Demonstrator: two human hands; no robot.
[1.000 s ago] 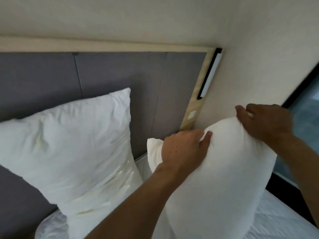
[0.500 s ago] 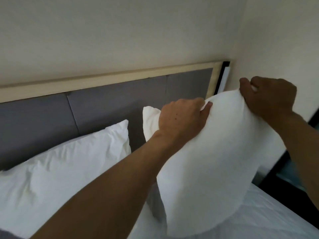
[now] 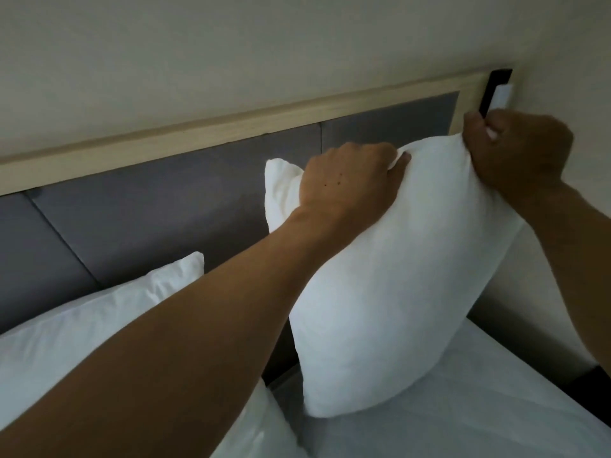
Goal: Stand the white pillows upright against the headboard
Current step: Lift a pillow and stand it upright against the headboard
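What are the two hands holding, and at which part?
Both the left hand and right hand pinch the plump white fabric pillow along its top edge.

Both bare arms reach forward and up, the left forearm crossing the view from the lower left, the right forearm coming in from the right edge. The left hand [image 3: 350, 183] is palm down with its knuckles up, fingers curled and pinching white fabric between thumb and fingertips at its right side. The right hand [image 3: 519, 150] sits higher and to the right of the left, well apart from it, closed in a fist-like grasp with its back toward the camera.
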